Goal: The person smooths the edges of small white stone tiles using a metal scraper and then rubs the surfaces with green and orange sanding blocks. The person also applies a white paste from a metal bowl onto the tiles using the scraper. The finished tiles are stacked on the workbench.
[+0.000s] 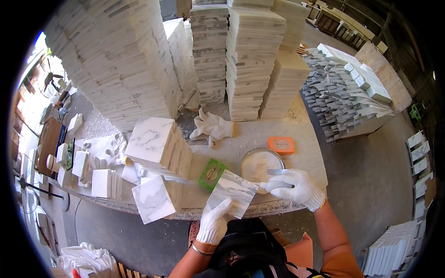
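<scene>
My left hand point(214, 226), in a white knit glove, grips a square white marble tile point(234, 192) with grey veins, thumb on its face. My right hand point(299, 189), gloved too, is closed around a small tool with a flat metal blade point(276, 172), perhaps a putty knife; its handle is hidden in the fingers. The fingertips of that hand are at the tile's right edge. Just beyond is a round metal pan point(243, 163) of white powder or paste. A green box point(212, 174) lies behind the tile, and an orange box point(280, 145) sits past the pan.
A tile stack point(160, 143) and leaning tiles point(154, 199) stand on the worktable point(296, 173) to the left. Loose white gloves point(212, 128) lie farther back. Tall marble stacks point(252, 65) rise behind. Beyond the table's right edge is a pile of strips point(338, 92).
</scene>
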Available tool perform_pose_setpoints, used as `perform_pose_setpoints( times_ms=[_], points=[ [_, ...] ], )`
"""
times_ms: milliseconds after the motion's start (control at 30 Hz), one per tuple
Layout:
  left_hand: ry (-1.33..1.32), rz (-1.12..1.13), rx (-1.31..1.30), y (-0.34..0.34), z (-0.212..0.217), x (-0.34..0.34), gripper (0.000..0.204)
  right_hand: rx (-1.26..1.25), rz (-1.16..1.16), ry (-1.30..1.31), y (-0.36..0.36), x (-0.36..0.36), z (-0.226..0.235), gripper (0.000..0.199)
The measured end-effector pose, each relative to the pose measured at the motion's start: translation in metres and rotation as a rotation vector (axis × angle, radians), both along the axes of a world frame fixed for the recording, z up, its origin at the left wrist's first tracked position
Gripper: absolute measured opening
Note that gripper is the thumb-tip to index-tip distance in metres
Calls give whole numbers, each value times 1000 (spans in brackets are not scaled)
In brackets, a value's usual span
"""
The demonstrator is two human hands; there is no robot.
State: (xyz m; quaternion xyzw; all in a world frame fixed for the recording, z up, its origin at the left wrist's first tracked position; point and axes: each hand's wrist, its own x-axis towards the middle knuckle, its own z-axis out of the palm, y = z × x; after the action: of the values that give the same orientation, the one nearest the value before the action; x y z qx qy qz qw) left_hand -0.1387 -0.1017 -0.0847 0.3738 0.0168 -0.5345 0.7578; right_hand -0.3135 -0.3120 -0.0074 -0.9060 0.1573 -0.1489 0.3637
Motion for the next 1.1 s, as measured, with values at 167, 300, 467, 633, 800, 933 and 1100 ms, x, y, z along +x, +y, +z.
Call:
perform_pose_setpoints(
  times_ms=[167, 300, 467, 633, 800, 933, 1100],
  points=[
    [-9, 9, -4, -1, 4, 0, 49, 14, -11, 5, -3, -1, -5, 28],
    [-5, 6, -1, -1, 1, 1, 48, 55, -28, 30, -2, 0, -4, 29],
    [-10, -3, -15, -2, 3, 1, 47, 62, -35, 37, -2, 1, -2, 28],
    [-13, -11, -1, -1, 2, 1, 48, 57, -18, 17, 1, 7, 7, 27],
    [-22, -15, 1, -1, 1, 1, 49, 70, -13, 16, 0, 7, 3, 27],
    [-21, -17, -6, -1, 1, 2, 49, 67, -11, 18, 0, 7, 3, 26],
    [-12, -14, -7, -2, 1, 2, 49, 96, -26, 2, -2, 6, -2, 27]
  ],
)
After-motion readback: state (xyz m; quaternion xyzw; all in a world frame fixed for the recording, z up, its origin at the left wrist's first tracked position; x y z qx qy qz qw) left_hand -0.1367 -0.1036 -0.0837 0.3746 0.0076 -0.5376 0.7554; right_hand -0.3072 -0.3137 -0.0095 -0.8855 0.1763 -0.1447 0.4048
